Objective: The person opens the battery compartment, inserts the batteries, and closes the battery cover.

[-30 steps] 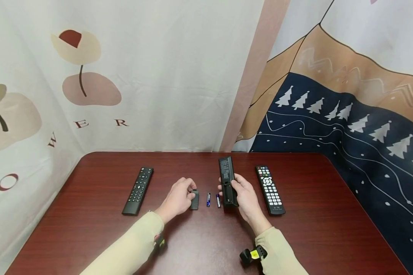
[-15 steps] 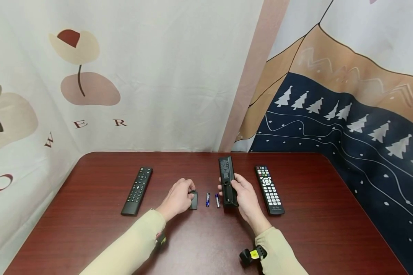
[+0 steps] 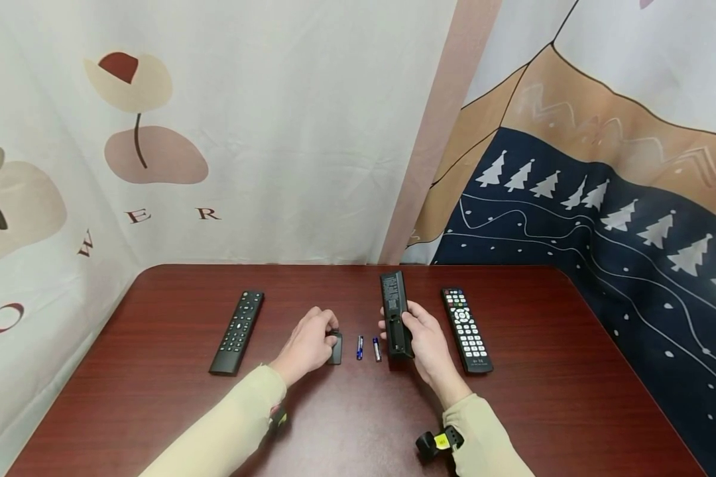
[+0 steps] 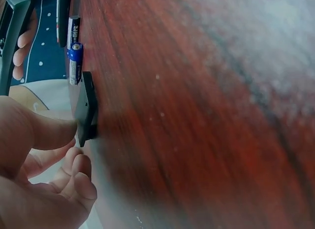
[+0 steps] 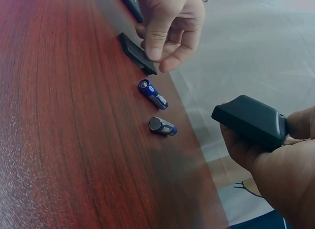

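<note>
My right hand (image 3: 427,338) grips a black remote control (image 3: 393,291), back side up, its battery compartment uncovered. In the right wrist view the remote's end (image 5: 248,121) faces the camera. My left hand (image 3: 307,344) pinches the end of a small black battery cover (image 3: 335,351) between thumb and curled fingers, low at the tabletop. In the left wrist view the thumb lies against the cover (image 4: 87,103). Two blue and silver batteries lie on the table between the hands: one battery (image 3: 360,348) nearer the cover, the other battery (image 3: 376,349) beside the held remote.
A black remote (image 3: 237,334) lies buttons up to the left. Another remote with white keys (image 3: 468,331) lies at the right, close to my right hand. The reddish-brown table (image 3: 358,417) ends at a back edge against printed curtains (image 3: 286,132).
The head view has shifted very slightly. Both hands keep their grips, and the remotes, cover and batteries stay about where they were.
</note>
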Available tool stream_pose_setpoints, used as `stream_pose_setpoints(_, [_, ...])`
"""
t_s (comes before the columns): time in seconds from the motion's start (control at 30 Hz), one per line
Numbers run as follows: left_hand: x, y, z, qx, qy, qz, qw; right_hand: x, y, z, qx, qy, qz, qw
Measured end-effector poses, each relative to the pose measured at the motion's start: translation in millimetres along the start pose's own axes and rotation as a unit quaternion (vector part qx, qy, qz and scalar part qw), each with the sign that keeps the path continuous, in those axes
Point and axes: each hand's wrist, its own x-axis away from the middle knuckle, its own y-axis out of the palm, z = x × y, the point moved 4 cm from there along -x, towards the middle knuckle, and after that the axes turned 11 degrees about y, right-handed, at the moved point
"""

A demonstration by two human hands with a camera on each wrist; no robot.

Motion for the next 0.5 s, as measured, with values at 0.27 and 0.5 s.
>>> stream_pose_setpoints(0.27, [-1.0, 1.3, 10.7, -0.019, 0.055, 0.016, 0.9982, 0.1, 0.3, 1.0, -0.006, 0.005, -0.002, 1.0])
stream_pose_setpoints(0.5, [-1.9, 3.3, 16.4, -0.01, 0.07, 0.003, 0.9975, -0.9, -0.3, 2.6, -0.006, 0.009, 0.001, 0.9999])
